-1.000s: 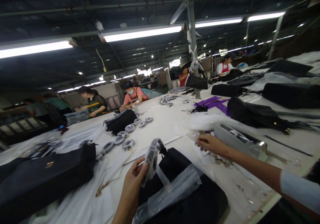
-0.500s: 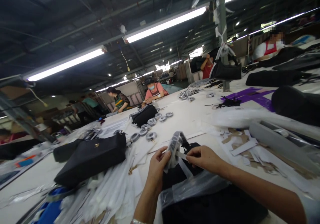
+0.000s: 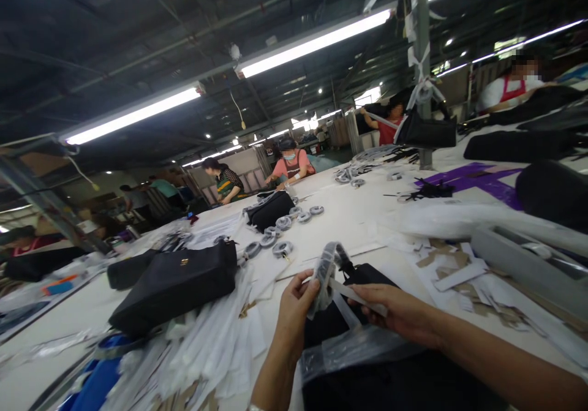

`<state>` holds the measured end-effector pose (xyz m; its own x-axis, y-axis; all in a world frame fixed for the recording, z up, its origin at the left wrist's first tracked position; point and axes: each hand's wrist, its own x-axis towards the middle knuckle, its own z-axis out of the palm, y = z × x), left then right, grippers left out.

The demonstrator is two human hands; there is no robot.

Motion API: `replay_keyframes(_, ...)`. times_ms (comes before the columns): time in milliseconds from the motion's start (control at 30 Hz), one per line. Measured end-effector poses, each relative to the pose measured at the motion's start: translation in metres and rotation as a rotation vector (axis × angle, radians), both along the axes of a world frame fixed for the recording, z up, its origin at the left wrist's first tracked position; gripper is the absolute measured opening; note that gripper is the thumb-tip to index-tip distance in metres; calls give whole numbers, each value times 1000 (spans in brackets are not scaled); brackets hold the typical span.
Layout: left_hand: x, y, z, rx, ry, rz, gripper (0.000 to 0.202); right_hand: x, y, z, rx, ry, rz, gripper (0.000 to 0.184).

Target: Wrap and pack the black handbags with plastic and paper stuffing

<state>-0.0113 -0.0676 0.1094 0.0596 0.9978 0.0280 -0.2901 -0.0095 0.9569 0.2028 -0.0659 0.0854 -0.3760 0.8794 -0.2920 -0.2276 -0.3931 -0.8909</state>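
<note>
My left hand (image 3: 296, 307) grips the side of an arched bag handle (image 3: 329, 264) wrapped in clear plastic film. In my right hand (image 3: 395, 312) is a pale, flat strip (image 3: 340, 289), pinched between thumb and fingers and running to the wrapped handle. Whether it is tape or plastic I cannot tell. Beneath both hands lies a black bag (image 3: 390, 377), with clear plastic sheeting (image 3: 353, 346) across it. Part of the handle is hidden behind my left fingers.
Another black handbag (image 3: 177, 288) lies to the left, beside a heap of white plastic strips (image 3: 197, 343). Coiled straps (image 3: 282, 249) lie farther up the table. Paper scraps (image 3: 463, 270) and a grey tray-like object (image 3: 528, 270) are on the right. Several people work beyond.
My right hand has moved slightly right and turned, with more of the pale strip showing. My left hand still grips the wrapped handle. The whole view has shifted slightly.
</note>
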Motion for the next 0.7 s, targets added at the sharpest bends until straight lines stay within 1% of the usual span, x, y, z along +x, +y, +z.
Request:
replay_keyframes(67, -1, 0, 0, 7, 11, -18, 57, 1, -4, 1, -63, 12, 12, 35)
replay_keyframes(133, -3, -1, 1, 8, 14, -17, 56, 2, -7, 1, -55, -1, 42, 39)
replay_keyframes(200, -4, -1, 1, 12, 21, -18, 55, 2, -8, -1, 31, -48, 79, 48)
replay_keyframes(267, -4, -3, 2, 23, 43, -25, 54, 2, -7, -5, 169, -159, 74, 50)
replay_keyframes(333, -3, -4, 1, 38, 73, -32, 53, 1, -4, -9, 321, -300, 23, 47)
replay_keyframes(400, -1, -5, 0, 50, 95, -29, 53, -2, 0, -11, 436, -406, -40, 46)
replay_keyframes(467, 0, -5, -1, 56, 110, -26, 54, -7, 2, -10, 495, -455, -68, 47)
replay_keyframes(567, -1, -5, -1, 62, 124, -17, 53, -16, 4, -4, 557, -475, -93, 44)
replay_keyframes(700, -5, -5, 0, 61, 100, 47, 55, -21, 5, 3, 602, -515, -127, 41)
